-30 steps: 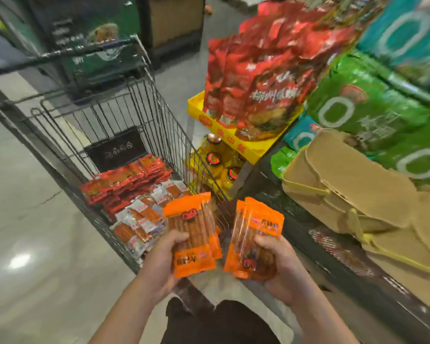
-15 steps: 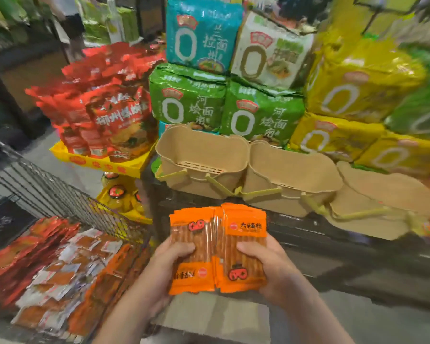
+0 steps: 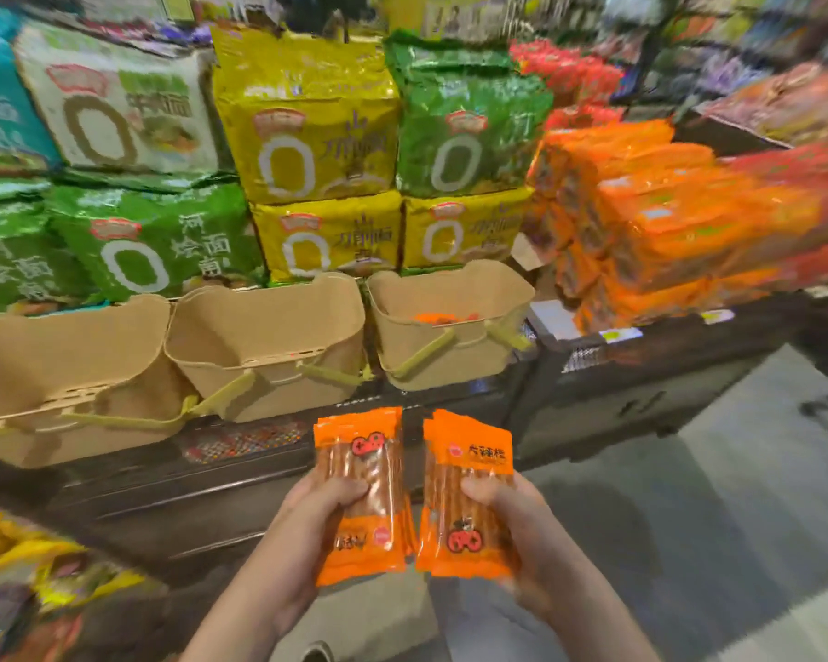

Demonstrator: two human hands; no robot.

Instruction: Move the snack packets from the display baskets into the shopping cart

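I'm seeing bright orange snack packets [image 3: 362, 494] with red logos and clear windows showing brown sticks. At twelve o'clock sit plain tan baskets [image 3: 268, 346] with yellow-green handles. Above them, yellow noodle bags [image 3: 307, 121] and green noodle bags [image 3: 464, 121] carry white ovals.

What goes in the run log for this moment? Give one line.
left hand: grips orange packets | right hand: grips orange packets | baskets: ahead on shelf | cart: not in view

yellow noodle packs [image 3: 307, 131], green noodle packs [image 3: 464, 121]
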